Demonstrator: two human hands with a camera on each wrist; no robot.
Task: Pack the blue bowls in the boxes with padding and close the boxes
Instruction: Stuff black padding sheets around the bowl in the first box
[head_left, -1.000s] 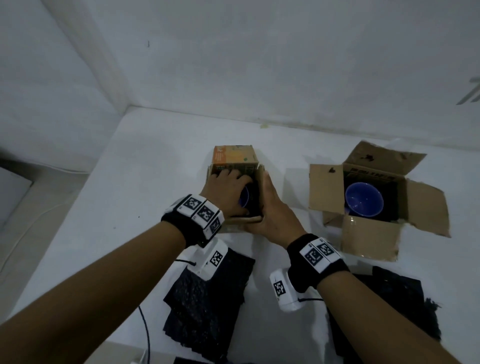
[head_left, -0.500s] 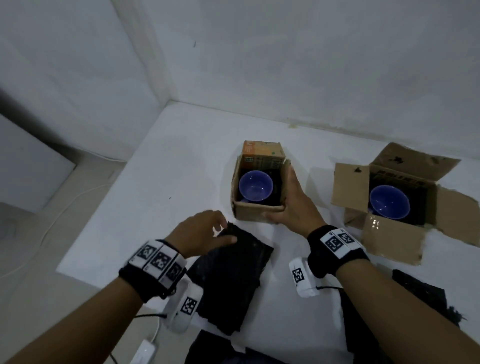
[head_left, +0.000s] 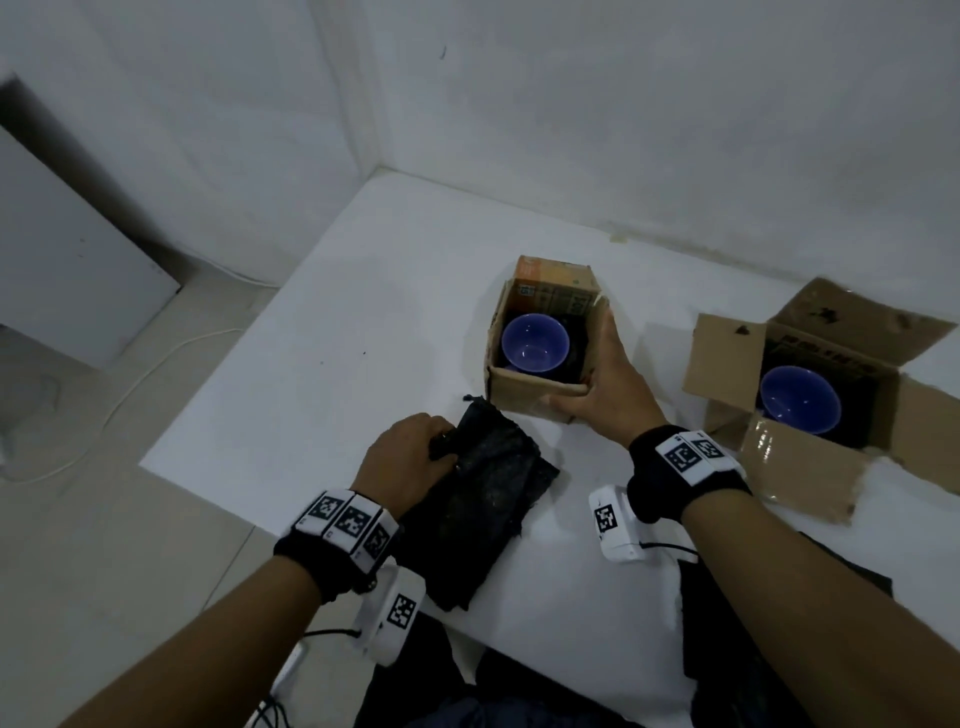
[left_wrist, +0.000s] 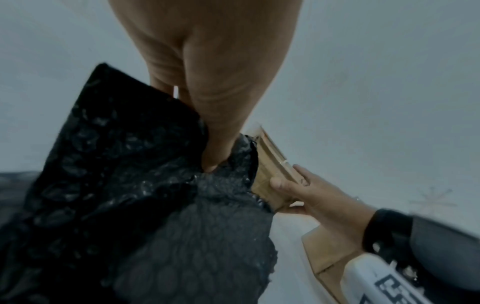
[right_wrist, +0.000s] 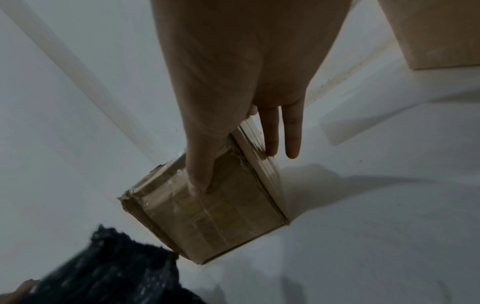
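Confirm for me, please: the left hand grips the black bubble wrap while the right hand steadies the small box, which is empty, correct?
Not quite: the small box is not empty. The head view shows a blue bowl sitting inside it. The rest stands: the left hand grips the black bubble wrap, and the right hand steadies the small box.

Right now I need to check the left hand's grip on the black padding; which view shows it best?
The left wrist view: the left hand pinches the black bubble-wrap padding close up. The head view shows fingers curled over its edge; the right wrist view shows only a blurred corner.
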